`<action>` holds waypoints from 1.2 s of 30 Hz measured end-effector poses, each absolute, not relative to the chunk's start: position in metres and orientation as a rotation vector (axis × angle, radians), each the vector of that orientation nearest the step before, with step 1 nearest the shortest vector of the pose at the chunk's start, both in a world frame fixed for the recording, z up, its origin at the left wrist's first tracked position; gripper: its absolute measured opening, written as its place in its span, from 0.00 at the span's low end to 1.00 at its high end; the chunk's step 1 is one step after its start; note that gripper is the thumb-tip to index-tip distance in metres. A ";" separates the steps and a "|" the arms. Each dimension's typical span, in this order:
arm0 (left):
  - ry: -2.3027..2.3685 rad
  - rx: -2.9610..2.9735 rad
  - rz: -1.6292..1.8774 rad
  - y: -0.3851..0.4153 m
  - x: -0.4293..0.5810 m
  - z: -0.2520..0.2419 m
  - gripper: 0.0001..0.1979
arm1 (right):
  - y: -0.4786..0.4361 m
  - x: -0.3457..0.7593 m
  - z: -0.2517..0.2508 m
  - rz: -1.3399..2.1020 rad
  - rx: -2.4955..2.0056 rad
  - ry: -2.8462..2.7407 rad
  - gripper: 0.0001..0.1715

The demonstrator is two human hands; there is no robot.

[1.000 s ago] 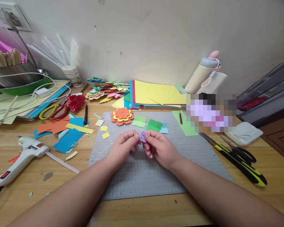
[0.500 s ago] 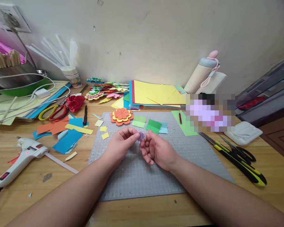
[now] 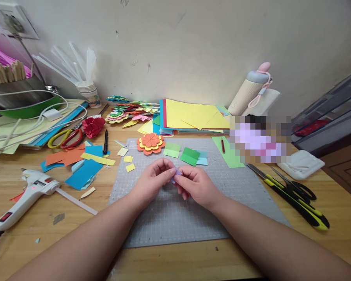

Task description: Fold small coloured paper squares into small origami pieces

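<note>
My left hand (image 3: 152, 180) and my right hand (image 3: 196, 184) meet over the grey cutting mat (image 3: 181, 218), both pinching a small folded purple paper piece (image 3: 177, 173) between thumbs and fingertips. Most of the purple paper is hidden by my fingers. Just beyond my hands on the mat lie a light green folded square (image 3: 172, 150), a darker green folded square (image 3: 190, 155) over a pale blue piece, and an orange and yellow paper flower (image 3: 151, 143).
A white glue gun (image 3: 23, 199) lies at the left on the wooden table. Black and yellow scissors (image 3: 295, 197) lie at the right. Coloured paper sheets (image 3: 193, 116), finished paper flowers (image 3: 128, 111), blue and orange scraps (image 3: 78, 164) and red-yellow scissors (image 3: 66, 138) sit behind.
My right hand's fingers, opened half a second ago, have closed again on the purple paper. Both hands have sunk slightly toward the mat.
</note>
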State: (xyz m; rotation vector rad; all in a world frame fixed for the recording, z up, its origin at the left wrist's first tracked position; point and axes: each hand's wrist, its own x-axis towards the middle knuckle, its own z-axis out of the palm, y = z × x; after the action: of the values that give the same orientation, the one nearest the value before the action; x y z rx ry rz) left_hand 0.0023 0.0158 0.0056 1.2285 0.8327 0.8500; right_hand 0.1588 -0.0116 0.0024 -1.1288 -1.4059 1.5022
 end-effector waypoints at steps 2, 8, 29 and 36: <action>0.827 1.265 0.800 0.015 0.001 0.006 0.11 | -0.011 0.159 0.002 1.589 -1.112 -1.371 0.13; 0.841 1.320 0.741 0.014 -0.001 0.006 0.12 | -0.010 0.160 -0.002 1.713 -1.053 -1.309 0.13; 0.856 1.562 0.673 0.011 0.003 0.011 0.13 | -0.006 0.161 0.001 1.397 -1.164 -1.401 0.08; 0.887 1.663 0.656 0.009 0.003 0.009 0.13 | -0.008 0.160 0.000 1.295 -1.204 -1.454 0.07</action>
State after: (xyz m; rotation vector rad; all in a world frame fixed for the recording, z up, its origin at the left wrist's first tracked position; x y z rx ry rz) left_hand 0.0031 0.0093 0.0092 1.6631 0.8871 0.6557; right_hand 0.1600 -0.0081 -0.0004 -1.2041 -1.4535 1.2952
